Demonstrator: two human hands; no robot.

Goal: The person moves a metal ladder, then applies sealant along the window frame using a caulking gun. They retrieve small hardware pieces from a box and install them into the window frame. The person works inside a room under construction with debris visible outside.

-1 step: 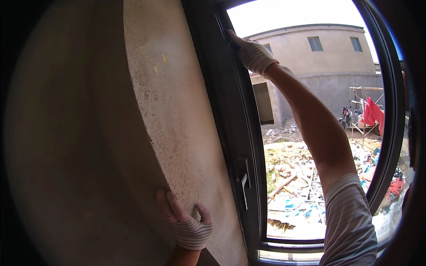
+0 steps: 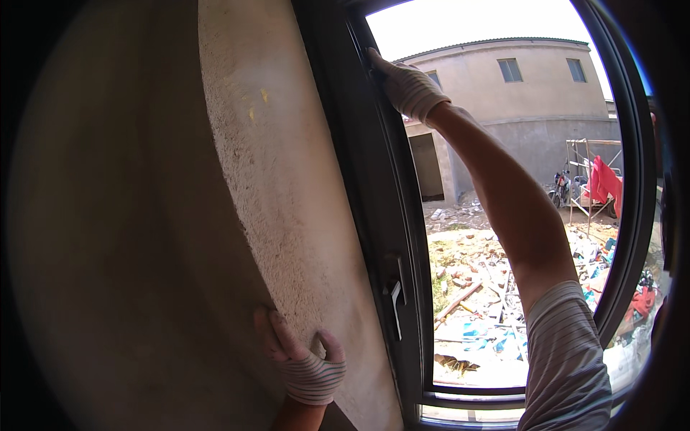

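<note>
My left hand (image 2: 305, 363), in a pale striped work glove, grips the rough corner of the plastered wall (image 2: 280, 237). Its fingers lie on the shaded face and its thumb stands apart on the lit face. Higher up, my right hand (image 2: 411, 90), gloved the same way, holds the dark window frame (image 2: 384, 187) near its top. The thumb points up along the frame; the other fingers are mostly hidden by the hand and frame. My right arm crosses in front of the bright opening.
A window handle (image 2: 395, 305) sticks out low on the frame. The shaded wall (image 2: 129, 215) fills the left side. Outside, rubble and scraps (image 2: 481, 302) cover the ground before a building (image 2: 532, 93). A red cloth (image 2: 605, 181) hangs by a metal scaffold (image 2: 570, 179).
</note>
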